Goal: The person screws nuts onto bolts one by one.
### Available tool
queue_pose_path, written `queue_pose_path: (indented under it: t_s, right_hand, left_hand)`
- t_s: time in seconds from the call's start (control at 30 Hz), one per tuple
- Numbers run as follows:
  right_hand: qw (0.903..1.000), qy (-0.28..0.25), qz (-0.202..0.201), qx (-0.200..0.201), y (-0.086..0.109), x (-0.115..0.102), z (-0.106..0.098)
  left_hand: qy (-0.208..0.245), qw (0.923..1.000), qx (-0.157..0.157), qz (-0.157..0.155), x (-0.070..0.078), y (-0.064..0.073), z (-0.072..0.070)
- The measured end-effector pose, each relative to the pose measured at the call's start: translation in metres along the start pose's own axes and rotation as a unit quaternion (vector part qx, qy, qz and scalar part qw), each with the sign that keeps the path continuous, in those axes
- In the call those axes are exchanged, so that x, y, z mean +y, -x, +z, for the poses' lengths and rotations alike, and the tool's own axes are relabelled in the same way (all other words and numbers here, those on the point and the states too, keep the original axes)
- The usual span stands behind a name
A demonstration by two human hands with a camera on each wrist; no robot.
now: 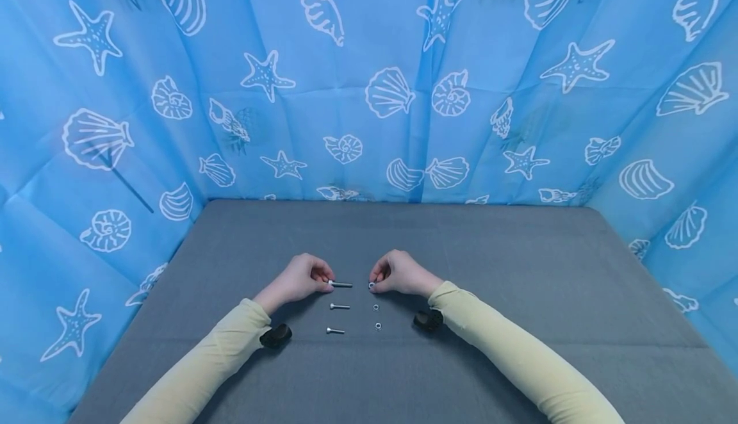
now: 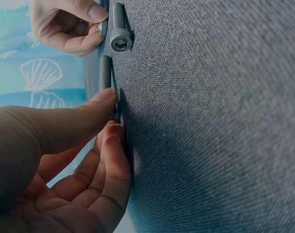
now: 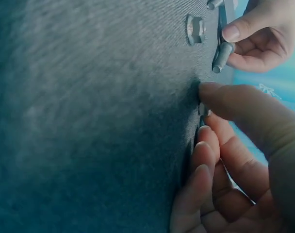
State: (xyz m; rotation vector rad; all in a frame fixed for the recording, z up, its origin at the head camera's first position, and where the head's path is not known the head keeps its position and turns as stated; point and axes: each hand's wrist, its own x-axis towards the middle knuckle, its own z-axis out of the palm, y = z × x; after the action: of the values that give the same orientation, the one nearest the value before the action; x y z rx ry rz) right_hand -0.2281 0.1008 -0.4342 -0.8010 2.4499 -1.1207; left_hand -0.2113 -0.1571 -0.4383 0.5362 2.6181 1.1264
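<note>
Bolt (image 1: pixel 344 284) is lying crosswise over the grey cloth (image 1: pixel 490 251), its long axis running left to right. The left hand (image 1: pixel 302 278) is pinching the bolt at its head end, thumb and fingers closing narrowly, and so is the nearer hand. The bolt's threaded tip is pointing toward the right hand (image 1: pixel 403 273), which is pinching a nut (image 1: pixel 371 285) just beyond that tip, roughly in line with the bolt's shaft; a gap is separating the two. Which way the nut's hole is facing I am unable to tell, fingertips covering part of it. On the person's side of the bolt, a middle bolt (image 1: pixel 341 307) is lying nearly parallel, with a small bolt (image 1: pixel 336 331) farther off. An inner nut (image 1: pixel 376 307) and an outer nut (image 1: pixel 378 326) are resting past the bolt's tip, on that same side.
</note>
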Motion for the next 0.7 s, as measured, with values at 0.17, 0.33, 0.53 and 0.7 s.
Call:
queue_pose_path:
  t_s: [0.17, 0.33, 0.53, 0.7]
  right_hand:
    - [0.9999, -0.012, -0.007, -0.001, 0.001, 0.002, -0.002]
    - [0.9992, -0.038, -0.011, 0.002, 0.004, 0.008, -0.008]
    - [0.9959, -0.090, 0.005, 0.011, 0.012, 0.012, -0.019]
    - [0.9886, -0.137, 0.032, 0.052, 0.018, 0.020, -0.029]
  left_hand:
    - [-0.007, 0.9999, 0.011, 0.002, 0.001, 0.001, 0.000]
    - [-0.019, 0.9993, 0.032, 0.002, 0.002, -0.002, -0.001]
    - [-0.018, 0.9978, 0.061, 0.016, 0.008, -0.010, -0.003]
    - [0.007, 0.9958, 0.089, 0.020, 0.022, -0.018, -0.005]
